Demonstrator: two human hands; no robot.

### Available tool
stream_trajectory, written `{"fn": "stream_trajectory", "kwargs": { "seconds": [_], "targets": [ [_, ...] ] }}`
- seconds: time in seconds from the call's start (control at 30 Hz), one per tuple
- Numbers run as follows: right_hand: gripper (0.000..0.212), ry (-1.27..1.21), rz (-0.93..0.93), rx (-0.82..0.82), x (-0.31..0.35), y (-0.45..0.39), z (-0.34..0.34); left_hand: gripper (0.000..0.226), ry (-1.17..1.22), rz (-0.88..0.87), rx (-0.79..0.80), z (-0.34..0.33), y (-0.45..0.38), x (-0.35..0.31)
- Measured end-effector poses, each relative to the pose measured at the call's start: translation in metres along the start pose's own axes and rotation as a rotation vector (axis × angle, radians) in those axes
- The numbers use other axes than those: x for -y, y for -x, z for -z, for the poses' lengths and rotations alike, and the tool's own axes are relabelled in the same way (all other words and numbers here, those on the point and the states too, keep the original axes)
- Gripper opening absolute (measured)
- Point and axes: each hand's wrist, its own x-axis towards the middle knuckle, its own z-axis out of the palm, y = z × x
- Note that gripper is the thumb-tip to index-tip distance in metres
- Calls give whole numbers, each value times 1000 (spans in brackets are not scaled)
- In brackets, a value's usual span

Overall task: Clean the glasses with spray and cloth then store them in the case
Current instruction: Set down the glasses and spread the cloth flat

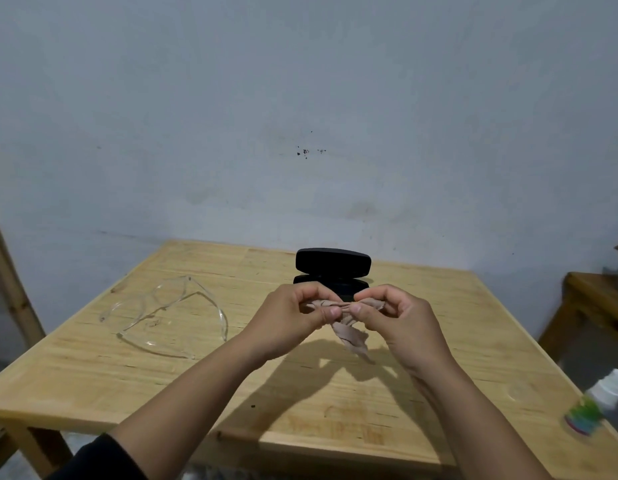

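Clear plastic glasses (165, 315) lie on the left part of the wooden table (92, 375), arms unfolded. A black glasses case (332, 260) stands open at the far middle of the table, its lid up. In front of the case, above the table, my left hand (293, 320) and my right hand (401, 323) both pinch a small pinkish-brown cloth (350, 332); a loose end hangs down between them. A spray bottle (598, 405) with a white cap and a coloured label stands at the table's near right edge.
A grey wall rises right behind the table. A wooden frame (9, 289) stands at the left edge of view, and another wooden piece of furniture (588, 306) sits to the right of the table.
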Motion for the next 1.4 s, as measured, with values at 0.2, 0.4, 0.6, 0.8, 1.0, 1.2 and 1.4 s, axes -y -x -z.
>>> {"fn": "stream_trajectory", "kwargs": {
  "seconds": [0.2,0.4,0.6,0.8,1.0,1.2,1.4],
  "targets": [
    [9,-12,44,-38,10,-6,14,4,17,-39,-139,12,-4,-7],
    [9,-6,95,-65,16,-6,23,12,89,-8,-203,16,-1,-10],
    [9,-110,60,-28,19,-6,29,18,89,-23,-220,17,2,-12],
    [16,27,-31,83,13,-14,40,19,47,22,-220,17,-6,-4],
    [16,195,52,-126,5,-43,46,6,-95,11,-311,15,-31,-7],
    [17,347,136,-73,-4,-27,58,13,-368,-229,-264,16,-26,7],
    [16,540,-149,464,-44,28,65,40,-631,-224,288,16,17,46]
  ]
}}
